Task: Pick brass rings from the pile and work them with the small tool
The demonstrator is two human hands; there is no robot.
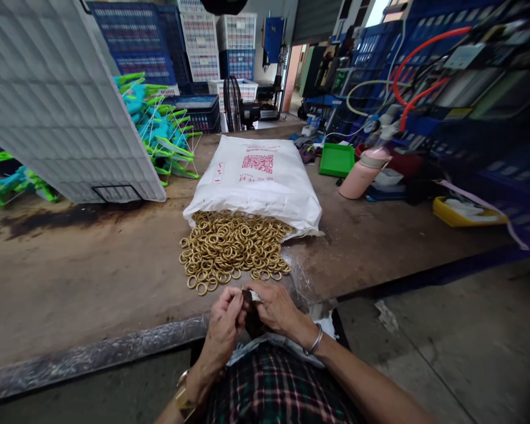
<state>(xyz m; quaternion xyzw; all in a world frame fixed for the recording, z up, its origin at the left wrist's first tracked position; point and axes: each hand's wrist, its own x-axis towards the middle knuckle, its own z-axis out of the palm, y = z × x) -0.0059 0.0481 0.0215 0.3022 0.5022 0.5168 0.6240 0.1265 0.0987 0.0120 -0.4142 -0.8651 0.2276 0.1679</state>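
My left hand [226, 318] and my right hand [277, 306] meet at the table's front edge, just short of a heap of brass-coloured rings [236, 247]. Both have their fingers closed in a pinch around something small. A dark bit [247, 296] shows between the fingertips, and a whitish bit [256, 296] peeks out by my right hand; I cannot make out what they are. The rings spill from the mouth of a white woven sack [256, 182] with red print, which lies on the brown table [128, 271].
At left a white ribbed panel [70, 106] leans over the table, with turquoise and green plastic pieces [159, 129] behind it. A pink bottle [364, 174], a green tray [337, 159] and a yellow tray [461, 213] stand at right. Behind the table is a black fan [232, 105].
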